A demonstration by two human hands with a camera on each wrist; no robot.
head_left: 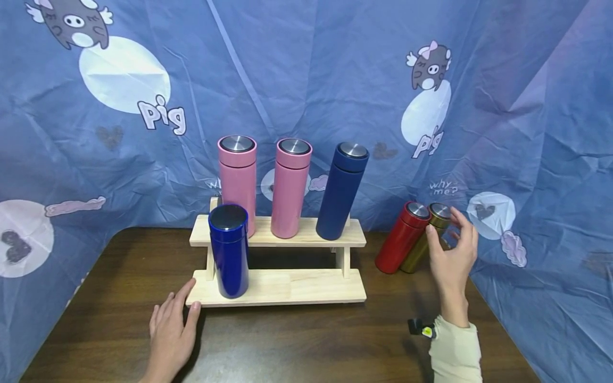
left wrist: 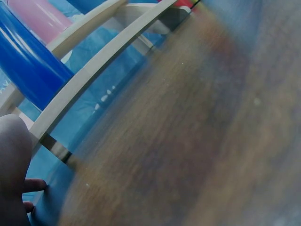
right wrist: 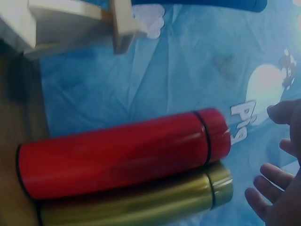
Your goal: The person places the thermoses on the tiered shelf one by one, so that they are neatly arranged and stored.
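My left hand (head_left: 172, 330) is at the left end of a two-tier wooden rack (head_left: 306, 287), its fingers fairly straight, index finger and thumb right at the lower board's corner. Just behind it a glossy blue thermos (head_left: 231, 260) stands upright on that board. On the right, my right hand (head_left: 455, 255) reaches around the cap of a gold thermos (head_left: 415, 254) with thumb and fingers spread. The right wrist view shows a gap between those fingers (right wrist: 270, 188) and the gold cap. Against the gold thermos stands a red thermos (right wrist: 122, 155).
Two pink thermoses (head_left: 238, 186) and a dark blue thermos (head_left: 342, 191) stand on the rack's upper board. Behind the brown table (head_left: 297, 346) hangs a blue cloth (head_left: 306, 69) printed with pigs. A small black device (head_left: 421, 327) sits by my right sleeve (head_left: 455, 351).
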